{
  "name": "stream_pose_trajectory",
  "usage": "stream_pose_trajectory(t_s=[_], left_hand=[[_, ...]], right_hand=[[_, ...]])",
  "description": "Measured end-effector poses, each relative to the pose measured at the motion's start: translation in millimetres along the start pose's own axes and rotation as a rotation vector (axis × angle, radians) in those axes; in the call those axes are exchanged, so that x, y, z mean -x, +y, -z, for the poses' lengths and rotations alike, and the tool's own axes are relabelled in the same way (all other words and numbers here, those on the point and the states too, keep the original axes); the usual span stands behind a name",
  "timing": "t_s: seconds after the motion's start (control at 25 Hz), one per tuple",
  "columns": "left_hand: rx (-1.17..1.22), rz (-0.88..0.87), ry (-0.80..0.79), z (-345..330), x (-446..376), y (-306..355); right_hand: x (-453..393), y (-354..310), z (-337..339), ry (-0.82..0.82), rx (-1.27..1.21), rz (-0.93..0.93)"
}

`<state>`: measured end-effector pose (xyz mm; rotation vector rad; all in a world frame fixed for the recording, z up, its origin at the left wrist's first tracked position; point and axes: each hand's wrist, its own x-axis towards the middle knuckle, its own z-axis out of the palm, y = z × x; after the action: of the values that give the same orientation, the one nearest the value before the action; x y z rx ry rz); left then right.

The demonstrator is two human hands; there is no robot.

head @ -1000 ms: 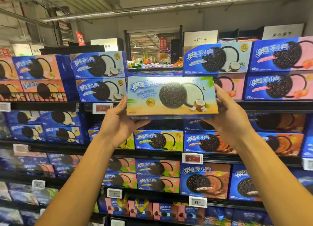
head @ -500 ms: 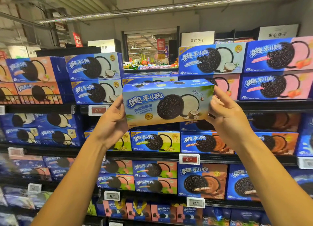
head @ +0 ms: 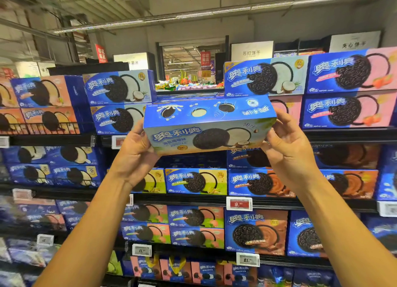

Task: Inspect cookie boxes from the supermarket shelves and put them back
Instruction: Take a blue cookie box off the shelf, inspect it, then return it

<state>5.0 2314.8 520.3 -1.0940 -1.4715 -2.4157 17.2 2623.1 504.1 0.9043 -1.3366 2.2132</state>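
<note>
I hold a blue coconut-flavour cookie box (head: 209, 125) in front of the top shelf, tilted so its blue top face shows above its front. My left hand (head: 134, 152) grips the box's left end and my right hand (head: 287, 145) grips its right end, fingers spread along the edge. Matching coconut boxes stand on the top shelf to the left (head: 119, 89) and to the right (head: 265, 77). Behind the held box, between those stacks, is a gap in the top shelf row.
Shelves (head: 193, 198) packed with cookie boxes run across the view: pink boxes (head: 352, 72) at upper right, orange ones (head: 40, 93) at upper left, chocolate ones (head: 256, 233) lower down. Price tags (head: 239, 204) line the shelf edges.
The box has tipped toward me, from showing only its front face to showing its top face too, and it has sunk slightly. Both hands stayed on its ends.
</note>
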Motion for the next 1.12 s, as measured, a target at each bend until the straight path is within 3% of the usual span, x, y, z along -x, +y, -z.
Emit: stream_pose_trajectory(t_s=[0.28, 0.68, 0.88, 1.12], left_hand=[[0.005, 0.057, -0.036, 1.6, 2.4, 2.2], [0.163, 0.244, 0.116, 0.6, -0.8, -16.0], [0.301, 0.281, 0.203, -6.9, -5.0, -33.0], [0.393, 0.236, 0.450, -11.2, -25.3, -48.6]], right_hand=[[-2.3, -4.0, 2.7, 0.049, 0.045, -0.017], [-0.7, -7.6, -9.5, 0.210, 0.022, -0.142], [5.5, -10.1, -24.5, 0.125, -0.163, -0.078], [8.3, -12.0, -54.8, 0.029, -0.084, -0.007]])
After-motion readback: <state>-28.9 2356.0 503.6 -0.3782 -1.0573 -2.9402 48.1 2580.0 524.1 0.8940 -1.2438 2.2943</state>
